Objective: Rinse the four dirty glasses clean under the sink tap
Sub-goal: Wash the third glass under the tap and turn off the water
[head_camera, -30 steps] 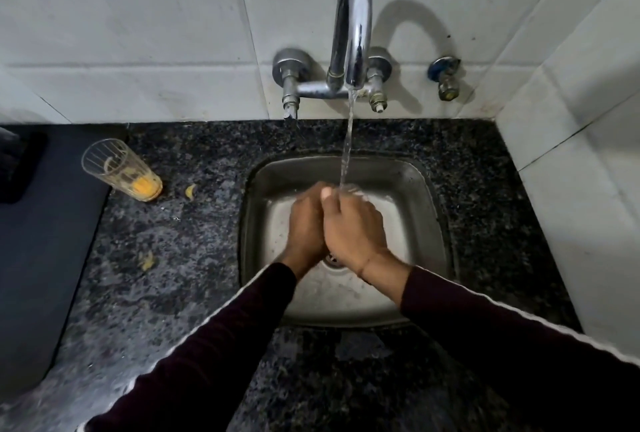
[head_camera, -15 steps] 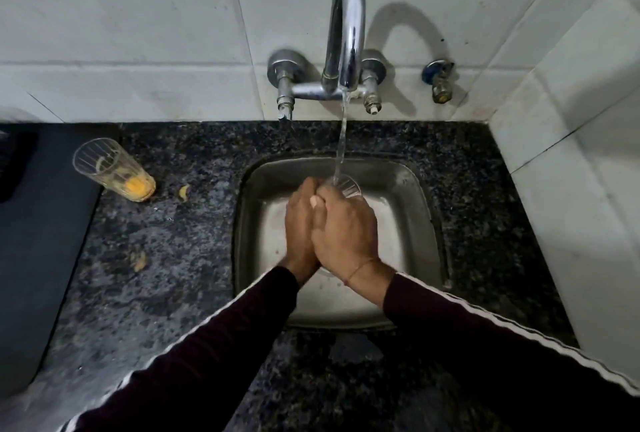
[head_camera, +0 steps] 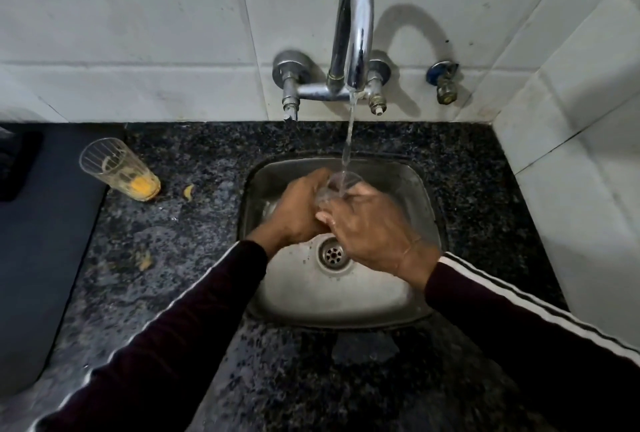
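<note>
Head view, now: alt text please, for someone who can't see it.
Both hands, left hand and right hand, hold a clear glass under the running tap over a steel sink. On the dark speckled counter to the left stands a dirty glass with orange residue, with orange scraps nearby.
</note>
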